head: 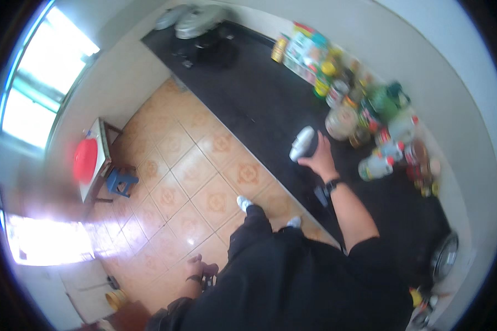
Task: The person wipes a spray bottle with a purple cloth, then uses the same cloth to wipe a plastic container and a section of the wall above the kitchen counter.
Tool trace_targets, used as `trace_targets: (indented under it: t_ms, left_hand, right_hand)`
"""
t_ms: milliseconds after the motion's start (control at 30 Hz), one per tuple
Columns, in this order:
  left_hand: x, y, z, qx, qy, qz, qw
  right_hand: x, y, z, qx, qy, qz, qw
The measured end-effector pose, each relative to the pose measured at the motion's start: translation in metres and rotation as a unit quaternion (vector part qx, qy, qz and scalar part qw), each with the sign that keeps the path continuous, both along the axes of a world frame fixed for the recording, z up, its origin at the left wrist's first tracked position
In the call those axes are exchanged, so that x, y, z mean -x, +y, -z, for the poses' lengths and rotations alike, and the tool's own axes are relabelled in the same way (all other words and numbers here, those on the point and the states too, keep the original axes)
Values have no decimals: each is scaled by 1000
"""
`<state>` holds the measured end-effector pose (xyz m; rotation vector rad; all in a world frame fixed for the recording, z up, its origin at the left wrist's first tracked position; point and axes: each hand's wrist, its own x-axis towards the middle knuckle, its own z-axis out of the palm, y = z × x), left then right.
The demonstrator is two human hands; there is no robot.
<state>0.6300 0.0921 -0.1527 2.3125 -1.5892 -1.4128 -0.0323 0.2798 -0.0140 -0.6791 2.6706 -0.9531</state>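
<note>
Over the black countertop [252, 103], my right hand [321, 155] grips a rounded white dish [302, 144]; blur hides whether it is one piece or a stack. The thumb lies at its near edge and the fingers at its far side. A dark band circles this wrist. Low in the view, at my left side, my left hand [201, 267] hangs above the tiled floor [190, 182]. Its fingers look bent, and whether it holds anything cannot be made out. A large translucent jar [341, 122] stands just beyond my right hand.
Bottles [375, 165], jars and packets line the wall behind the counter. A gas stove [186, 53] with a lidded metal pot [201, 20] is at the far end. Across the floor are a blue plastic stool [122, 182] and a table [103, 157] bearing a red basin [86, 160].
</note>
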Motion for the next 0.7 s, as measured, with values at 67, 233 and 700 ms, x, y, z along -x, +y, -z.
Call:
trace_targets:
  t_ms: [67, 233, 700]
  left_hand:
    - [10, 12, -13, 17, 34, -40, 998]
    - [19, 13, 1, 57, 18, 35, 998]
    - [61, -174, 19, 39, 47, -61, 996]
  right_hand:
    - [1, -8, 53, 114, 27, -18, 993]
    - [-8, -32, 108, 127, 37, 4, 991]
    - [3, -135, 117, 124, 19, 186, 974]
